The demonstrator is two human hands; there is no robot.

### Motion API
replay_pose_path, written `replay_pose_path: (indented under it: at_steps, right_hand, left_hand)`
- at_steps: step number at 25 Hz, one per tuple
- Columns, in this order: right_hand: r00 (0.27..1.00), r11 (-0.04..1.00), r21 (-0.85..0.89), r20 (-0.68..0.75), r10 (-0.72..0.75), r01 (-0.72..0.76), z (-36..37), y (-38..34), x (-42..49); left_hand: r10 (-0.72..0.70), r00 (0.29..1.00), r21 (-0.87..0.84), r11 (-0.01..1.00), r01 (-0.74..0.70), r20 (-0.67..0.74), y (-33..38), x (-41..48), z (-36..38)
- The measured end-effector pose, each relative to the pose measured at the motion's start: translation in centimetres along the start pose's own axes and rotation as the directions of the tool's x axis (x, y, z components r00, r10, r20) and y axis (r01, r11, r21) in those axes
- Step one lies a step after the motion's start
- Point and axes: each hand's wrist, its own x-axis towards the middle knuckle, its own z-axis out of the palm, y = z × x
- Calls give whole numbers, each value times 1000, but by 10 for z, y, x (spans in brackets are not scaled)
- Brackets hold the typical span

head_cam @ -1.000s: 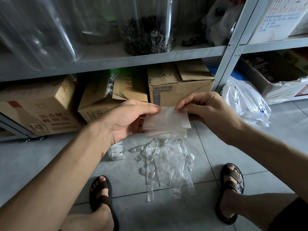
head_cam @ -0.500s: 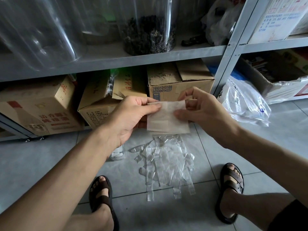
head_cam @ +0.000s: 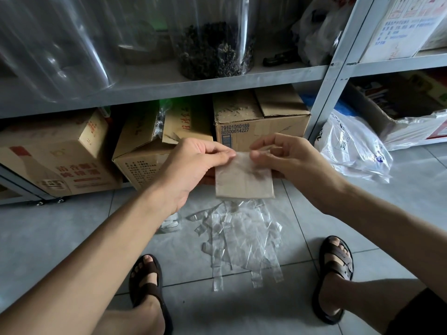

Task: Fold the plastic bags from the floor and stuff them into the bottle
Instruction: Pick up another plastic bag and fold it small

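A folded translucent plastic bag [head_cam: 244, 180] hangs as a small rectangle in front of me, above the floor. My left hand [head_cam: 191, 165] pinches its upper left corner and my right hand [head_cam: 285, 158] pinches its upper right corner. Below it, a loose pile of clear plastic bags [head_cam: 242, 240] lies flat on the grey tiles between my sandalled feet. A clear plastic bottle [head_cam: 170, 223] lies on the floor to the pile's left, mostly hidden behind my left forearm.
A grey metal shelf rack [head_cam: 331, 76] stands ahead with cardboard boxes [head_cam: 261, 122] underneath and big clear jars [head_cam: 215, 44] on top. A white printed plastic bag [head_cam: 350, 146] lies on the floor at the right by the rack's post.
The folded bag has turned from lying nearly flat between my hands to hanging upright. Both hands have shifted their pinch up to its top corners.
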Motion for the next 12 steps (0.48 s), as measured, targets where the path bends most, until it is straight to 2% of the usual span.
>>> replay_pose_path:
  at_steps: [3,7,12]
  right_hand:
    - [998,1000,-14,-55,20,-20,4,0,1]
    - [990,1000,21,-141,26,-23,3,-3,3]
    - [985,995,81,-157,66,-54,1,-3,2]
  left_hand:
    - [40,999,6,999,-40,5,0,-1,1]
    - [8,1000,-44,999,-8,-13,0,-2,0]
    - [-24,999,-90,996,21,-27,3,-3,-1]
